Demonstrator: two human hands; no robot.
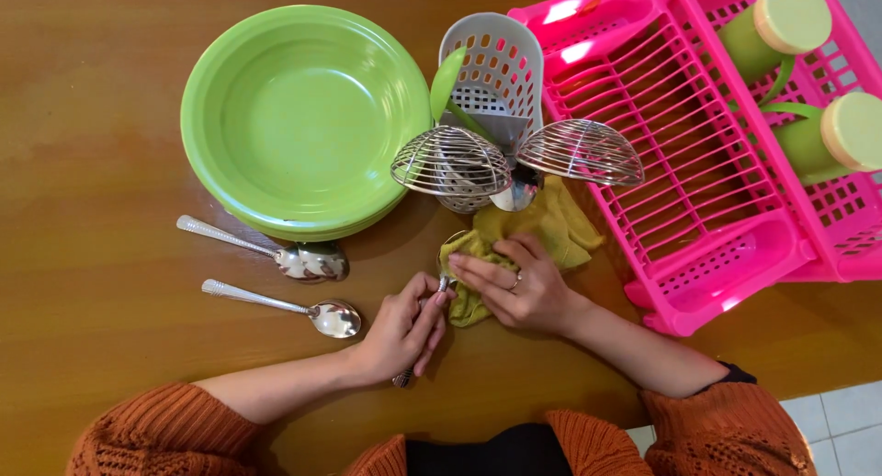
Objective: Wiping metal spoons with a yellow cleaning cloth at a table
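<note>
My left hand (404,327) grips the handle of a metal spoon (442,283) whose bowl lies inside a yellow cloth (542,223). My right hand (516,283) presses the cloth around the spoon's bowl on the brown wooden table (92,118). Two more metal spoons lie to the left: one (285,306) near my left hand, another (266,249) just beyond it, by a stack of green plates (299,118).
A white cutlery basket (496,67) with a green utensil and two wire strainer ladles (450,161) stands behind the cloth. A pink dish rack (680,154) at the right holds two green cups with cream lids (781,26). The table's right edge meets tiled floor (836,421).
</note>
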